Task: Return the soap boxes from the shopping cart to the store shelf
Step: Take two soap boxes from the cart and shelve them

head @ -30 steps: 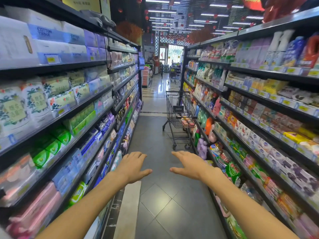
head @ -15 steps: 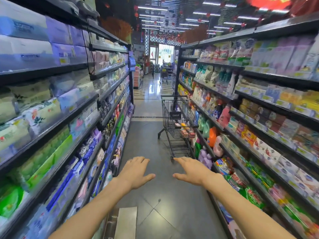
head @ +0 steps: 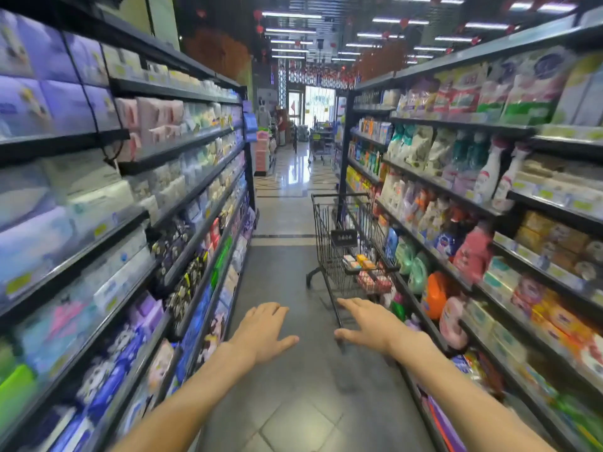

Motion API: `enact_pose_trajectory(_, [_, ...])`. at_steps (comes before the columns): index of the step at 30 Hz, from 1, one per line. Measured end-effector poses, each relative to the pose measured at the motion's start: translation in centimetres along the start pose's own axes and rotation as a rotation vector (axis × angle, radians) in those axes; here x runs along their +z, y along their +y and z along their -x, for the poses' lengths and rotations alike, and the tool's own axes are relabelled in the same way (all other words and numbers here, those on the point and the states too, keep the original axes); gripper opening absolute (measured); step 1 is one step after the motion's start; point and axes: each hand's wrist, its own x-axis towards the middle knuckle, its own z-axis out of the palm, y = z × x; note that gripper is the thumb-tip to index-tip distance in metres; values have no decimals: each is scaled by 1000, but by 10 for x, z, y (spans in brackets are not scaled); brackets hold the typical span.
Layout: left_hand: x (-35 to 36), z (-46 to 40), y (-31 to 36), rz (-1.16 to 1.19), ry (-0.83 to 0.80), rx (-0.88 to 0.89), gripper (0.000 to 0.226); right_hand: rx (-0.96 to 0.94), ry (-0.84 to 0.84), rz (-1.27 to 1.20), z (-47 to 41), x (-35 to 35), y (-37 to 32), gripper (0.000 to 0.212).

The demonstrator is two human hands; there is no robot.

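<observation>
A black wire shopping cart (head: 329,243) stands in the aisle ahead, close against the right-hand shelving. Several small soap boxes (head: 359,261) in white, orange and yellow lie on its upper seat, with pink packs lower in the basket. My left hand (head: 264,331) and my right hand (head: 372,324) are stretched forward, palms down, fingers straight, holding nothing. Both are short of the cart; the right fingertips overlap its near lower frame in view. The right shelf (head: 522,265) carries rows of boxed soaps, blurred.
Tall shelving lines both sides of a narrow aisle. The left shelves (head: 137,223) hold tissue packs and pads; the right ones hold detergent bottles (head: 434,295) and pouches. Grey tiled floor (head: 287,282) runs between them to a bright doorway far ahead.
The view has moved forward down the aisle, so the cart looks larger and nearer. Both hands stay outstretched and empty, now close to the cart's near end.
</observation>
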Motion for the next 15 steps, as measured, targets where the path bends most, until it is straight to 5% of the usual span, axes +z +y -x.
enact_pose_trajectory(15, [25, -348, -149, 27, -4, -40, 115, -8, -43, 31, -359, -2, 119, 82])
